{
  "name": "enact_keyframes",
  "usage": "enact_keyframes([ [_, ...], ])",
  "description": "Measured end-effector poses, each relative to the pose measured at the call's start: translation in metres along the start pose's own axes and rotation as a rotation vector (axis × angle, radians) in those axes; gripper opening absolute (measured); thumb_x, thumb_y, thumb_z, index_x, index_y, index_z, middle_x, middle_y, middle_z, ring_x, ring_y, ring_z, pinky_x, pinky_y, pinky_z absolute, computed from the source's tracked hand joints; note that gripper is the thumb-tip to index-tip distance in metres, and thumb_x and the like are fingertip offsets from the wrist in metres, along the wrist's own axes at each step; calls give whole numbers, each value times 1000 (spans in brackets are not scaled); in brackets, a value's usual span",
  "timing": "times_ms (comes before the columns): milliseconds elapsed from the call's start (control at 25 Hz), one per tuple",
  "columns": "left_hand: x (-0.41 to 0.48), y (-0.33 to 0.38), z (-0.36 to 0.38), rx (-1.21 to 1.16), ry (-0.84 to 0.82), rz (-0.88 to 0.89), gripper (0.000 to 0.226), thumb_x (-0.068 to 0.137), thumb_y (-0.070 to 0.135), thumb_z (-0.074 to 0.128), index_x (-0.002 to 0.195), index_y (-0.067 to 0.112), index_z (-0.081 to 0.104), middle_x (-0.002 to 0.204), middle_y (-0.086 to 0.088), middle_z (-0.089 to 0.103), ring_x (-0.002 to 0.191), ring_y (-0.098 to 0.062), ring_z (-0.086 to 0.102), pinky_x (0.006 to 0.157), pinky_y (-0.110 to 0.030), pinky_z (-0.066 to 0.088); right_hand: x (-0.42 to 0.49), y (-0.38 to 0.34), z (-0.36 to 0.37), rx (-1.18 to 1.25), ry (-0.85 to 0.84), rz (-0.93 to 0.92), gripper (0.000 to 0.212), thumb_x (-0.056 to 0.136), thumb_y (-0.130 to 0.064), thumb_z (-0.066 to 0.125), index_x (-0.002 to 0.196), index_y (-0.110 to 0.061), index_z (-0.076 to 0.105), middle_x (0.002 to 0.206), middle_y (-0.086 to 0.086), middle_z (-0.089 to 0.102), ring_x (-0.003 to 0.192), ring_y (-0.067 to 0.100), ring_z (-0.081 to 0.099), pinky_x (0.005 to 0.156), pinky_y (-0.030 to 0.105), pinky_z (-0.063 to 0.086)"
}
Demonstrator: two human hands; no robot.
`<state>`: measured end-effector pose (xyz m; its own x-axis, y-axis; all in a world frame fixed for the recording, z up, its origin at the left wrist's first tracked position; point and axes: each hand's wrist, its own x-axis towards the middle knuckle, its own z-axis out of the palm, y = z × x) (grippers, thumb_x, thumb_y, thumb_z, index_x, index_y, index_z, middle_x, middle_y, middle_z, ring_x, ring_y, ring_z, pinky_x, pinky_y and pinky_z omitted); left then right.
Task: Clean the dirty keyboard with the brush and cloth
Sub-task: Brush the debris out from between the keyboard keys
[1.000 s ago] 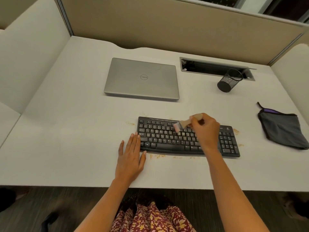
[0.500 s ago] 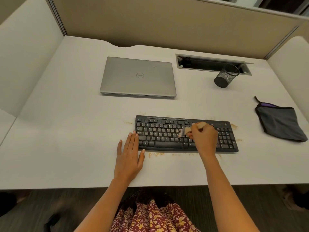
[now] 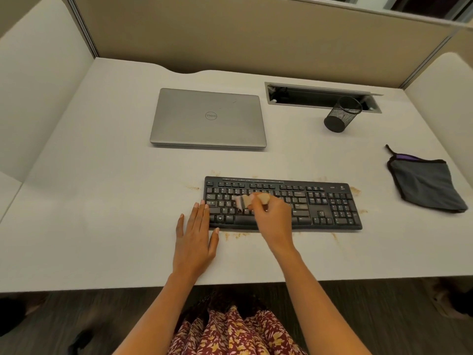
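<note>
The black plastic keyboard (image 3: pixel 320 201) is looking matt, the silver laptop (image 3: pixel 208 119) is showing smooth satin metal, the grey cloth (image 3: pixel 427 185) is looking soft, the white tabletop (image 3: pixel 102 201) matt.

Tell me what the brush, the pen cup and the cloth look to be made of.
Brush: pale tan handle, seemingly unpainted wood; light bristles, blurred, material unclear.
Pen cup: black see-through mesh, probably metal wire.
Cloth: soft matte grey fabric lying limp, dark edging, a purple strip.
</note>
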<state>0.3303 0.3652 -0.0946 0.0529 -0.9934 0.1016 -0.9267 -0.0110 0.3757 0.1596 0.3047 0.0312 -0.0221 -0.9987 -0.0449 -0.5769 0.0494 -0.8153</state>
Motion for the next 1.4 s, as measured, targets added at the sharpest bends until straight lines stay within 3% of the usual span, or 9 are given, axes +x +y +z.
enact_keyframes([
  [240,0,0,-1,-1,-1,2,67,99,44,27,155,8,20,162,-5,20,151,-17,12,121,-49,14,18,40,-75,-79,285,147,33,99,-23,55,67,-16,61,53,-2,52,45,9,42,42,14,32],
  [360,-1,0,-1,3,-3,0,67,99,44,26,155,8,18,162,-5,18,151,-16,11,121,-49,14,20,58,-92,-242,361,143,31,99,-29,53,82,-9,69,63,0,59,59,14,56,53,23,37],
  [560,-1,1,-1,7,-14,-3,67,99,45,25,155,9,17,162,-4,16,151,-15,9,121,-49,13,10,44,-55,-318,218,17,29,101,-28,50,80,-14,65,52,-6,51,43,4,44,43,14,29],
  [680,-1,1,-1,14,-20,-4,67,99,46,25,156,10,16,162,-4,16,151,-15,9,122,-48,10,0,25,-21,-223,63,-80,23,101,-24,50,86,-16,66,52,-9,50,37,5,40,39,15,33],
  [840,0,1,-1,27,-13,-9,67,99,46,25,155,9,22,162,-4,18,151,-15,9,121,-47,10,-17,5,15,-98,-32,-187,23,101,-24,51,108,-13,70,59,-14,54,53,0,54,46,12,37],
  [920,0,1,-1,28,-6,-8,66,99,45,26,155,10,24,161,-4,19,150,-15,10,121,-47,10,-21,4,21,-44,-40,-205,25,100,-25,53,113,-13,70,64,-10,60,59,4,57,49,12,39],
  [1000,0,1,-1,24,-2,-8,66,99,45,27,155,10,23,161,-4,19,150,-15,10,121,-47,11,-19,7,15,43,-26,-174,22,99,-24,54,109,-15,71,58,-6,58,48,9,49,44,14,33],
  [1160,0,1,-1,27,-9,-4,66,99,45,26,155,10,20,162,-4,19,151,-16,12,121,-48,13,-7,24,-14,114,128,-67,17,99,-19,54,107,-16,70,51,-6,51,42,6,36,41,14,24],
  [1400,0,1,-1,28,-6,-12,67,99,44,26,155,8,18,162,-6,19,151,-17,12,121,-49,14,-10,39,-15,80,215,-18,17,99,-17,54,100,-10,70,60,1,62,50,19,50,43,26,40],
])
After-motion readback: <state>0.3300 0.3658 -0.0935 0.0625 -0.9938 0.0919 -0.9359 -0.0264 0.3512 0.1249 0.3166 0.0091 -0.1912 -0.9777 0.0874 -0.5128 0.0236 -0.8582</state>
